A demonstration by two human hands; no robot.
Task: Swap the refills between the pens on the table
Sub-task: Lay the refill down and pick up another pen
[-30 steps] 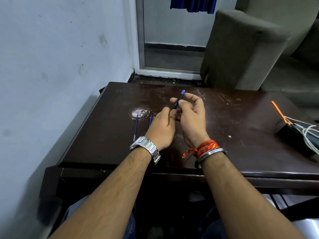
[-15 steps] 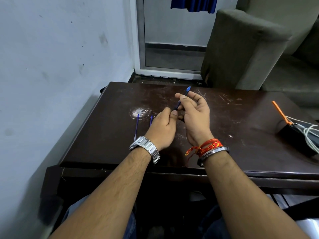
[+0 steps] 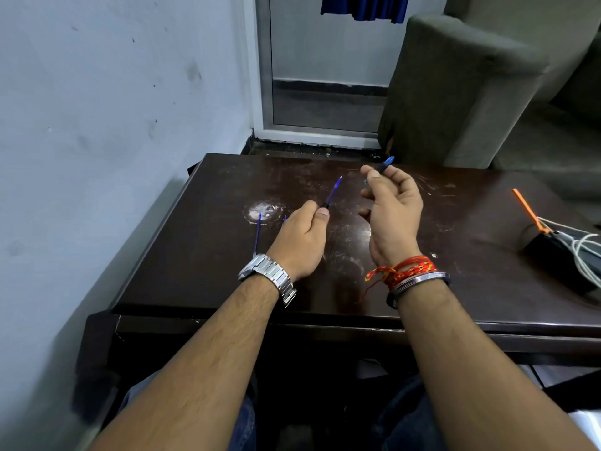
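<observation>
My left hand point(image 3: 304, 240) pinches a thin blue refill point(image 3: 334, 192) by its near end, tip slanting up and away. My right hand point(image 3: 392, 211) holds a blue pen body point(image 3: 383, 166) between thumb and fingers, its end poking out past the fingertips. The two hands are apart above the dark table point(image 3: 471, 229). A second blue refill point(image 3: 257, 237) lies on the table left of my left hand. Another blue piece point(image 3: 284, 219) shows just beside that hand, mostly hidden.
A white scuff mark point(image 3: 265, 211) is on the tabletop near the lying refill. At the right edge sits a black device point(image 3: 559, 252) with an orange part point(image 3: 526, 209) and white cables point(image 3: 585, 252). A grey sofa point(image 3: 461, 89) stands behind; a wall runs along the left.
The hands were joined at the pen; now they have separated, the left drawing the refill out and the right carrying the pen body away to the right.
</observation>
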